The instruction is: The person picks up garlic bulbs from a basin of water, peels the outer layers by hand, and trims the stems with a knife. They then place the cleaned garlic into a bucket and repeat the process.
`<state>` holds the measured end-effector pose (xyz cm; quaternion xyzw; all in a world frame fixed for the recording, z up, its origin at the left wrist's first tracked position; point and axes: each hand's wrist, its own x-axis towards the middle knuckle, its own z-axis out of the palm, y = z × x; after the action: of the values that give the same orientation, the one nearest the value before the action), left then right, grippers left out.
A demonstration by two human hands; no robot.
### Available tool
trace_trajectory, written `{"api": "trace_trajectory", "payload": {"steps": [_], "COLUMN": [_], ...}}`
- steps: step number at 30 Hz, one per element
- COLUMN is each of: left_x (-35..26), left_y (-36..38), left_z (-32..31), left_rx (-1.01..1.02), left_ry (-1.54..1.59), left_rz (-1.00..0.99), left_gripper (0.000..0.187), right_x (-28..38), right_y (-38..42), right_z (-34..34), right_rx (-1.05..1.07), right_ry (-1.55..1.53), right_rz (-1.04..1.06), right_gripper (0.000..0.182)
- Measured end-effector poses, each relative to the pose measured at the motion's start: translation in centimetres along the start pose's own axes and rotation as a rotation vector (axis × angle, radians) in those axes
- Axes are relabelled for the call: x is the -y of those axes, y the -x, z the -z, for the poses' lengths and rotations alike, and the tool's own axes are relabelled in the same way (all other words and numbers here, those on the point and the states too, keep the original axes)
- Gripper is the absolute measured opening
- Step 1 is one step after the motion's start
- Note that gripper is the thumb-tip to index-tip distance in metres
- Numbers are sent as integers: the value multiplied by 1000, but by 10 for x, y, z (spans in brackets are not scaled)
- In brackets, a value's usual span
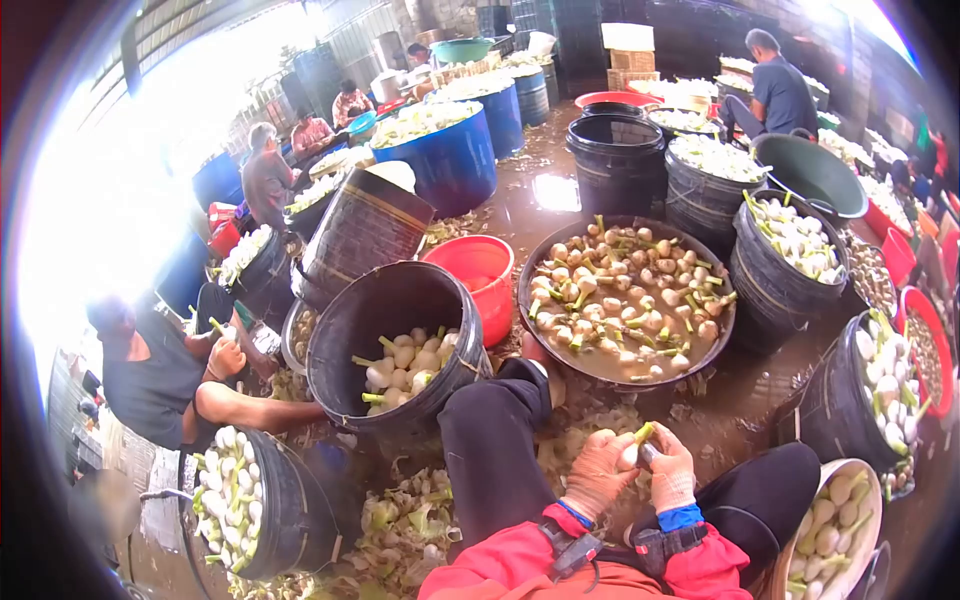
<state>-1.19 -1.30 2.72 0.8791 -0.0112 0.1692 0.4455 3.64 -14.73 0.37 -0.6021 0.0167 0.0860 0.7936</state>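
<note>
In my lap, my left hand [601,474] grips a pale, bulb-shaped vegetable [630,456] with a short green stem pointing up. Close against it, my right hand [672,470] has its fingers closed at the stem, around a small dark tool that could be a knife; its blade is mostly hidden. Both hands wear light knit gloves. Ahead of my knees, a wide basin [630,376] holds brown water and many unpeeled bulbs. To its left, a black bucket [345,320] leans toward me with white peeled bulbs at the bottom.
A red bucket [470,275] stands between the bucket and basin. A tub of bulbs [825,530] sits by my right side. Peelings [400,530] cover the floor at my feet. A person [150,370] sits at left; more people work farther back among filled drums [440,165].
</note>
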Motion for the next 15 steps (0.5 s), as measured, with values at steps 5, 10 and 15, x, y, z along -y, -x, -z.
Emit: {"api": "trace_trajectory", "payload": {"steps": [5,10,15], "left_x": [-4,4,9], "left_y": [-3,-6,-8], "left_z": [1,8,5], "left_rx": [-61,90,118], "left_ry": [-139,1565,1514], "left_rz": [-172,884,847], "left_gripper": [59,37,50], "right_x": [-20,10,15], "right_y": [-9,-3,2], "right_z": [1,-6,-11], "right_rx": [8,196,107], "right_ry": [11,-236,-455], "right_rz": [5,-17,-245], "right_gripper": [39,47,49]}}
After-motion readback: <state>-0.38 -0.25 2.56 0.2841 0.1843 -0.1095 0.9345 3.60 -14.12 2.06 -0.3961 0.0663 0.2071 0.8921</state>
